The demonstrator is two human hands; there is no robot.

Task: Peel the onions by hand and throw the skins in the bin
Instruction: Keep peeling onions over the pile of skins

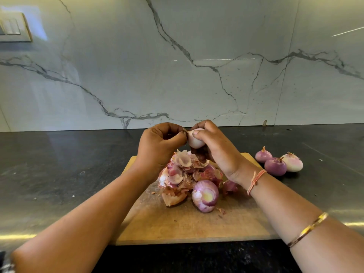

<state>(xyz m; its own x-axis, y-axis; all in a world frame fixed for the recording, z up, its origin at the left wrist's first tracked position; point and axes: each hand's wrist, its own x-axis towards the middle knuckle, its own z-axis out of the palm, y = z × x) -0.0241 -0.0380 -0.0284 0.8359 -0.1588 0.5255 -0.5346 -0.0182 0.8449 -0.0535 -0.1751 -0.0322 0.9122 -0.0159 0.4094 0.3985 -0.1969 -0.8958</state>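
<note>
While the right hand [214, 148] curls round a small pale onion [195, 141], thumb across its front and fingers cupped behind and beneath, the left hand [159, 147] pinches the brown dry tip at the onion's top between thumb and forefinger. Both hands are raised above the far end of a wooden cutting board [177, 223], and the onion sits between them, clear of the board.

Directly under the hands, toward twelve o'clock on the board, lies a heap of onion skins [183, 170], pink, papery and white, spreading down to the board's middle. At the heap's five o'clock edge a partly peeled purple onion [205, 196] rests on the wood, its cut yellowish end facing the camera; a curved brown skin piece [174, 200] lies just beside it at nine o'clock. Small flakes dot the wood near them.

Off the board, at about three o'clock from the heap, three peeled onions [275, 166] sit clustered and touching on the dark stone counter [59, 174]. A thin orange thread [256, 181] circles the right wrist, and a gold bangle [307, 230] sits further up that forearm. Veined marble backsplash [197, 66] rises behind the counter, with a switch plate [13, 28] at its ten o'clock corner.
</note>
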